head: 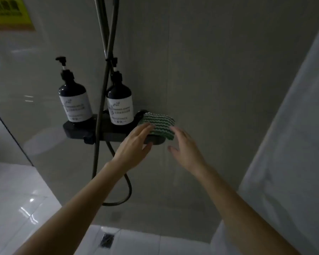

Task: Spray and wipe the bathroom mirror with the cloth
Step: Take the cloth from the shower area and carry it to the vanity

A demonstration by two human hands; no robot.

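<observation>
A folded green-and-white striped cloth lies on the right end of a black shower shelf. My left hand reaches up with its fingers spread; the fingertips touch the cloth's left edge and the thumb sits under the shelf's right end. My right hand is open just right of the cloth, fingertips at its lower right corner. Neither hand grips the cloth. No mirror or spray bottle is in view.
Two dark pump bottles with white labels stand on the shelf. A shower rail and hose run down in front of the grey wall. A floor drain lies below, a glass partition at left.
</observation>
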